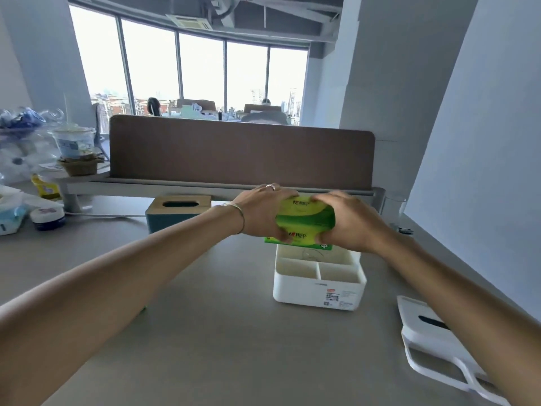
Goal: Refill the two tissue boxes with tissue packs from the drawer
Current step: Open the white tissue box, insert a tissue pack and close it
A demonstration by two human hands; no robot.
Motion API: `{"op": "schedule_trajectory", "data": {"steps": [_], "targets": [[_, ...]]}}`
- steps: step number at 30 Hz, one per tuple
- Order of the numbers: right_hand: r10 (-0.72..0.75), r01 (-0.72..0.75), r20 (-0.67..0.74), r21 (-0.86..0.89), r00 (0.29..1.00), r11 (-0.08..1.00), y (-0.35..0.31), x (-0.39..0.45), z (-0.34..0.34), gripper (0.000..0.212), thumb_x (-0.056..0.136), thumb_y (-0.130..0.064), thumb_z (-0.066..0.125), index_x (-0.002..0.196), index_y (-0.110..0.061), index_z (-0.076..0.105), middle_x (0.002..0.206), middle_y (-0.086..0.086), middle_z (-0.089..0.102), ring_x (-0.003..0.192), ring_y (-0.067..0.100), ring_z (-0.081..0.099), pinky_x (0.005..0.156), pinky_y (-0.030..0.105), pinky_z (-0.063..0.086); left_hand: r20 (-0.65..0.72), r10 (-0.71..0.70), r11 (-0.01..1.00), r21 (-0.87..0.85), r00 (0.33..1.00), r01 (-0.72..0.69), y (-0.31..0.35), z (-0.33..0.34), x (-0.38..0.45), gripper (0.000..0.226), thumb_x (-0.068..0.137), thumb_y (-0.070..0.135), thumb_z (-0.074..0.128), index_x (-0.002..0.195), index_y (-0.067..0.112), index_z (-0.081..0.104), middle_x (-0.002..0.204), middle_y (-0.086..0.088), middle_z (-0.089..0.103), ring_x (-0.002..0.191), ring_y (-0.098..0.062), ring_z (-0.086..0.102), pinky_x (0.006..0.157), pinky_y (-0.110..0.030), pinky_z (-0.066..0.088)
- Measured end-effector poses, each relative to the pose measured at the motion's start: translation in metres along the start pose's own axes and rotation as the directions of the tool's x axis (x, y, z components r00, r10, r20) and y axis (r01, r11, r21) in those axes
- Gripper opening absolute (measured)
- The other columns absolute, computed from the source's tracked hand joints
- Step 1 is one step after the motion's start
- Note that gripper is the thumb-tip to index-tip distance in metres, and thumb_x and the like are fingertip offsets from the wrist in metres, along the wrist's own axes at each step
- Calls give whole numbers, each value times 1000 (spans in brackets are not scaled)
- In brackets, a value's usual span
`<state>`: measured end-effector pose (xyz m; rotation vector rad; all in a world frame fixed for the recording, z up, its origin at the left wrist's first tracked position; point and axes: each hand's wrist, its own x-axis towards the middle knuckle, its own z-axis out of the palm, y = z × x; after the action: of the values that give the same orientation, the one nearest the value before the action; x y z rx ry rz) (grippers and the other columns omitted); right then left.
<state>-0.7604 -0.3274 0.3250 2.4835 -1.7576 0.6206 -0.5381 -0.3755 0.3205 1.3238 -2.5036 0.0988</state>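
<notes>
Grey desk: both hands, left hand and right hand, clasp a green tissue pack above the open white box, its lid at 4 o'clock; teal box at 10 o'clock looks untouched

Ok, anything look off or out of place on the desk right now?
Nothing spilled or damaged. The white box's lid lies off to the right at the desk edge, which fits the refill. Both hands, left and right, hold the green tissue pack over the open white box. The blue box is closed.
</notes>
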Motion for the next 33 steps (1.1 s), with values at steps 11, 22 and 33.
{"op": "schedule_trajectory", "data": {"steps": [11, 22, 33], "targets": [[30, -36, 92, 63, 995, 997, 58, 2, 37, 88, 60, -43, 82, 141, -34, 48, 137, -8, 54, 117, 18, 57, 97, 44, 51, 116, -4, 1000, -12, 993, 6, 13, 58, 36, 100, 61, 67, 82, 146, 38, 39, 131, 2, 55, 118, -21, 52, 91, -39, 50], [8, -19, 105, 109, 994, 994, 70, -3, 60, 82, 62, -47, 75, 139, -35, 49, 136, -13, 55, 118, 17, 58, 98, 45, 50, 213, -65, 996, -44, 975, 76, 10, 77, 32, 108, 54, 76, 76, 146, 40, 34, 132, 3, 54, 123, -22, 50, 101, -47, 46], [39, -39, -1, 106, 999, 994, 88, -67, 17, 71, 78, -40, 77, 143, -33, 49, 145, -7, 55, 130, 17, 53, 106, 44, 45, 70, 144, 990, -16, 987, -143, 82, 64, 24, 84, 73, 67, 71, 146, 45, 36, 135, 4, 58, 120, -22, 55, 98, -38, 44]]}}
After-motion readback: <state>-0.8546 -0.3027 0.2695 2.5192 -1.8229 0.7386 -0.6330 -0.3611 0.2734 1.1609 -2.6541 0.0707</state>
